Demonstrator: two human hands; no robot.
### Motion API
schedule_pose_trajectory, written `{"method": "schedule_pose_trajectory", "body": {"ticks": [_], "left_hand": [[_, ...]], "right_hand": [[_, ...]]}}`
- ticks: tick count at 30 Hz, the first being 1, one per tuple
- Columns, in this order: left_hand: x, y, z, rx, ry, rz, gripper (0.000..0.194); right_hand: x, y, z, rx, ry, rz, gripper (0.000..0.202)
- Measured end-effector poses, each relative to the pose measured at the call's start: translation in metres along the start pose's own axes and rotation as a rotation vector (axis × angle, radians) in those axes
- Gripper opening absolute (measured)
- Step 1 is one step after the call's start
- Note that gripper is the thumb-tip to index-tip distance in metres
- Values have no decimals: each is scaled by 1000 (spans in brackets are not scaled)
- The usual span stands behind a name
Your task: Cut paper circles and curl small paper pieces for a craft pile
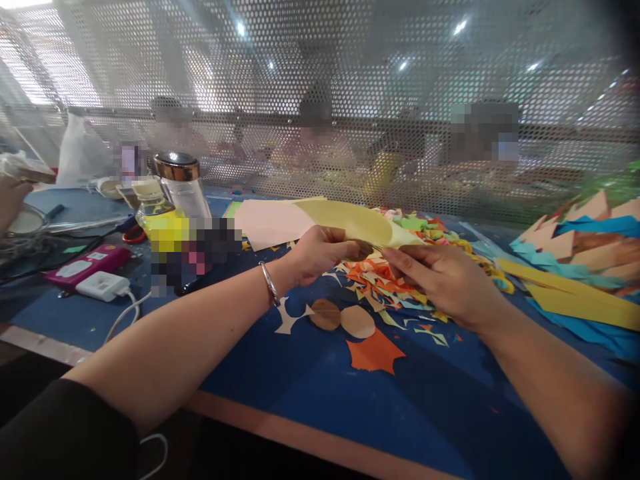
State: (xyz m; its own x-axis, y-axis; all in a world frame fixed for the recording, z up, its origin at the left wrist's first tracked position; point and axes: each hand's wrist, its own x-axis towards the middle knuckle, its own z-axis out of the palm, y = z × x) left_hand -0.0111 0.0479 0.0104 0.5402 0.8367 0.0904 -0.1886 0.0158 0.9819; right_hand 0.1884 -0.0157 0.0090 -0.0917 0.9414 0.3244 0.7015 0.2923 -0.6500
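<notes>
Our left hand [320, 257] and right hand [440, 280] both pinch the yellow paper sheet [350, 223], held above the blue table [310, 393]; two cut discs [343, 319] and scraps [390, 277] lie below; the sheet looks largely uncut.

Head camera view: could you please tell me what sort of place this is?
Probably a shared craft workbench. Both hands, left hand and right hand, hold a yellow paper sheet over a blue table strewn with coloured paper scraps; other people sit behind a perforated screen.
</notes>
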Motion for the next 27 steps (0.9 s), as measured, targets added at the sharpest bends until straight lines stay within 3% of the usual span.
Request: {"method": "schedule_pose_trajectory", "body": {"ticks": [6, 11, 16, 21, 27], "left_hand": [[2, 1, -1, 26, 44, 17, 19], [4, -3, -2, 37, 109, 37, 19], [2, -4, 2, 42, 78, 32, 20], [1, -8, 3, 33, -22, 43, 11], [-1, -7, 6, -81, -64, -27, 9]], "right_hand": [[1, 1, 0, 26, 5, 1, 65], [1, 6, 1, 113, -7, 106, 63], [-1, 0, 1, 149, -3, 120, 61], [0, -3, 6, 165, 48, 41, 48], [2, 1, 11, 203, 113, 21, 43]]}}
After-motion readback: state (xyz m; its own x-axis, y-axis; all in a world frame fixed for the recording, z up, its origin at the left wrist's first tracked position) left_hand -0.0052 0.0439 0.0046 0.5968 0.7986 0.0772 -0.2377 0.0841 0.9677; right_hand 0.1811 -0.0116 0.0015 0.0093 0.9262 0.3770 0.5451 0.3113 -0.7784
